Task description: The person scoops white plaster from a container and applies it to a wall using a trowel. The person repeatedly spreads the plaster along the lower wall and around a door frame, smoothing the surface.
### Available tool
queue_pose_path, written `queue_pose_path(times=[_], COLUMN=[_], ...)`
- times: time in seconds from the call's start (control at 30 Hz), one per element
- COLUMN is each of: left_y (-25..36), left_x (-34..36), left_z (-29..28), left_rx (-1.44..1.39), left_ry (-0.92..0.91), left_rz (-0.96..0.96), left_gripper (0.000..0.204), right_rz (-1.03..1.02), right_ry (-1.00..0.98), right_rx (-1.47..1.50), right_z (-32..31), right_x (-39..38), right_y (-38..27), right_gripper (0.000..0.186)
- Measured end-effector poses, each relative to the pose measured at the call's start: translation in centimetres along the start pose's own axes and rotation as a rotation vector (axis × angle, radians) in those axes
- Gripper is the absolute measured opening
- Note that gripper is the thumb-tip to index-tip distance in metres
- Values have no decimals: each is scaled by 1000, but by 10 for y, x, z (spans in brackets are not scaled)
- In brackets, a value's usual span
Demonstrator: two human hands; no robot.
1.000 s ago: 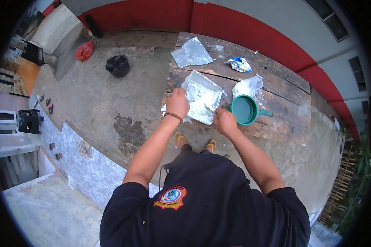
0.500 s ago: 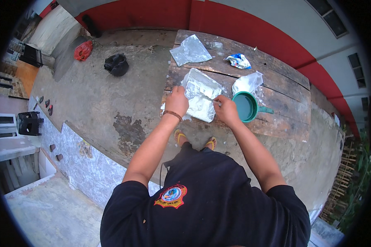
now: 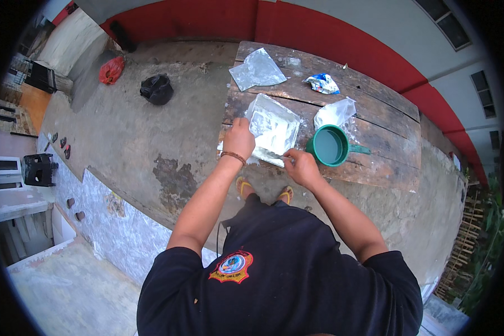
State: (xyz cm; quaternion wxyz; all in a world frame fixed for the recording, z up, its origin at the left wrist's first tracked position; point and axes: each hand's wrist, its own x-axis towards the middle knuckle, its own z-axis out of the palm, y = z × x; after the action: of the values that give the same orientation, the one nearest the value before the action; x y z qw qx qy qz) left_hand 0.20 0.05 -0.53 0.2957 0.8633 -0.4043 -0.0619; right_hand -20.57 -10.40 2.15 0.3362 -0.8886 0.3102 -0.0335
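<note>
Tray (image 3: 281,108), pale and smeared with white paste, sits at the near edge of a wooden table (image 3: 383,159), between the person's two hands. The left hand (image 3: 239,139) grasps its rim at 8 o'clock, thumb and fingers closed; at 5 o'clock the right hand (image 3: 301,167) pinches a thin tool (image 3: 275,156) that reaches over the tray's near end, its exact kind too small to tell. Printing marks a crumpled blue-and-white pack (image 3: 322,84) between 1 and 2 o'clock of the tray, and lettering rings a colourful badge (image 3: 233,267) on the dark shirt (image 3: 319,269). Closest to the work, a green cup (image 3: 322,159) of cloudy liquid stands just beside the right hand, at its 2 o'clock, handle pointing to 3. A whitish bag (image 3: 336,112) lies between 2 and 3 o'clock of the tray, a clear sheet (image 3: 257,70) near 12. On the ground toward 10 o'clock rest a black bag (image 3: 157,89) and, farther out, a red bag (image 3: 111,70).
</note>
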Motion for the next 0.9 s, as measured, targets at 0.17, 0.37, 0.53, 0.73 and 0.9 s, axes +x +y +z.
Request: queue_pose_path(times=[0.17, 0.37, 0.53, 0.73, 0.9], left_y=[1, 1, -12, -32, -30], left_x=[-1, -2, 9, 31, 41], left_z=[-4, -3, -8, -31, -40], left_rx=[22, 7, 42, 61, 79], left_ry=[-27, -13, 8, -88, -133], left_rz=[1, 19, 83, 168, 225], left_gripper=[17, 16, 15, 16, 16], right_rz=[-19, -103, 3, -310, -529], right_ry=[105, 202, 19, 13, 167], right_rx=[-129, -358, -506, -435, -469], right_z=[-13, -36, -27, -27, -51], right_x=[27, 68, 48, 40, 101], right_y=[13, 21, 22, 5, -4], right_gripper=[15, 15, 18, 19, 25])
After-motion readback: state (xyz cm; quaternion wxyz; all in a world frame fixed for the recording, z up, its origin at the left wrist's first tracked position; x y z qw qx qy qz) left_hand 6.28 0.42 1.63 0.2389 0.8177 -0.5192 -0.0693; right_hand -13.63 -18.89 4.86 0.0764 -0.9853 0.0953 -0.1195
